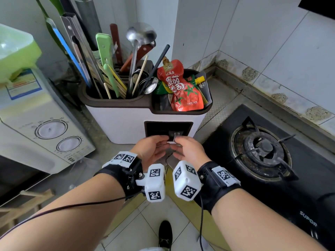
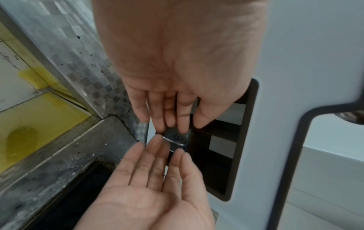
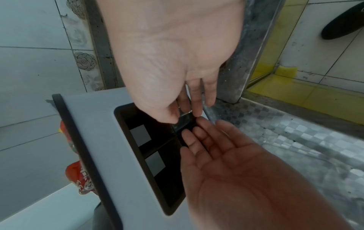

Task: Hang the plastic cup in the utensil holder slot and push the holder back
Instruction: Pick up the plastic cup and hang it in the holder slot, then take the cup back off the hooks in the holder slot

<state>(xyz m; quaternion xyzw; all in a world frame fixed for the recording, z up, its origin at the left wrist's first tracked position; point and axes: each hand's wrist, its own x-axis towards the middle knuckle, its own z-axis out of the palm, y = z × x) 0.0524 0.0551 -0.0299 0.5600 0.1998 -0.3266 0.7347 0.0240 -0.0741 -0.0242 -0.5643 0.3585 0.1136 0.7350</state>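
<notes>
The white utensil holder with a brown rim stands on the counter, and a dark rectangular slot opens in its front wall. A small clear plastic cup sits at the slot's lower edge, between my two hands. My right hand pinches the cup between thumb and fingers. My left hand has nearly straight fingers whose tips touch the cup from the other side. In the left wrist view the slot lies just right of both hands. The cup's body is mostly hidden by fingers.
Ladles, chopsticks and knives fill the holder's top, beside a red tomato sauce pouch. A white appliance with two dials stands close on the left, a black gas stove on the right. The tiled wall is behind the holder.
</notes>
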